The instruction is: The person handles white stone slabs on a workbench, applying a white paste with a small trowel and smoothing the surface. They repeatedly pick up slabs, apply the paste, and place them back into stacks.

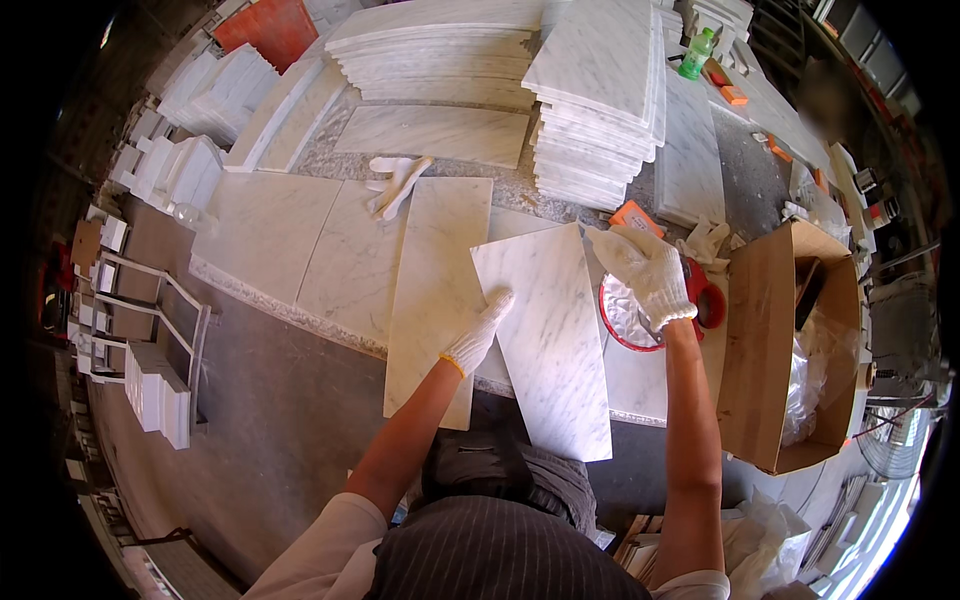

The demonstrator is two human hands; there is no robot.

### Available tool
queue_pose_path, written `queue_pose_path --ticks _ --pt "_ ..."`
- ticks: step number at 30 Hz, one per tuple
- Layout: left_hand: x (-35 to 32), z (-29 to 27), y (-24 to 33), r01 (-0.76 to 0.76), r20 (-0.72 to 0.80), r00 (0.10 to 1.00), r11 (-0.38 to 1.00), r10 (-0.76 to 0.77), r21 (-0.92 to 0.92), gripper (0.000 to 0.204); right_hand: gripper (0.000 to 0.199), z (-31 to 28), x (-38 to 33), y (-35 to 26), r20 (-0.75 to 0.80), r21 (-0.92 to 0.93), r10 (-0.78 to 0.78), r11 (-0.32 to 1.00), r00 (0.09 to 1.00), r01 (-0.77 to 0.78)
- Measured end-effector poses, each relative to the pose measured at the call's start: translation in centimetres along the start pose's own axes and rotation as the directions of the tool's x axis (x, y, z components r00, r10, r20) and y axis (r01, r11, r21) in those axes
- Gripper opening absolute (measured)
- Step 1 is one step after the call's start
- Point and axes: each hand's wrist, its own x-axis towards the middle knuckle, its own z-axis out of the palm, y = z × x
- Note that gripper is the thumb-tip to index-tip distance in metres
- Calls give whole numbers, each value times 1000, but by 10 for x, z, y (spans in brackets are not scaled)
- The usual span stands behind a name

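Note:
My left hand (484, 334), in a white knit glove, grips the left edge of a white, grey-veined marble slab (545, 330), thumb on its face. The slab lies at a slant, its near end jutting past the table edge. My right hand (648, 272), also gloved, is over a red bowl (625, 318) with white material inside. Its fingers stretch toward the slab's far right corner; whether they touch it I cannot tell. An orange block (637, 217) lies just beyond these fingers. Left of the held slab lies another long marble slab (440, 270).
Tall stacks of marble slabs (595, 130) stand at the back. A loose white glove (398, 184) lies left of centre. At right are an open cardboard box (755, 350) with plastic inside and a red tape roll (711, 304). A green bottle (697, 53) stands far right.

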Motion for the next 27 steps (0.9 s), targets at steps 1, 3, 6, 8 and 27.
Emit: queue_pose_path --ticks 1,3,6,8,27 --pt "-1 0 1 8 0 1000 1000 -8 18 68 35 1 0 3 -3 12 0 1000 1000 0" --pt "-2 0 5 25 -1 1000 998 -25 54 69 35 0 0 3 -7 21 10 1000 1000 -10" --pt "-3 -3 3 27 19 999 999 -28 26 71 34 0 1 -2 0 11 19 1000 1000 -19" --pt "-4 -1 6 21 23 1000 1000 -21 17 72 34 -1 1 -1 2 -2 6 1000 1000 -6" --pt "15 -15 -34 26 34 999 999 -26 -18 75 50 -6 -31 2 14 513 240 831 971 -213"
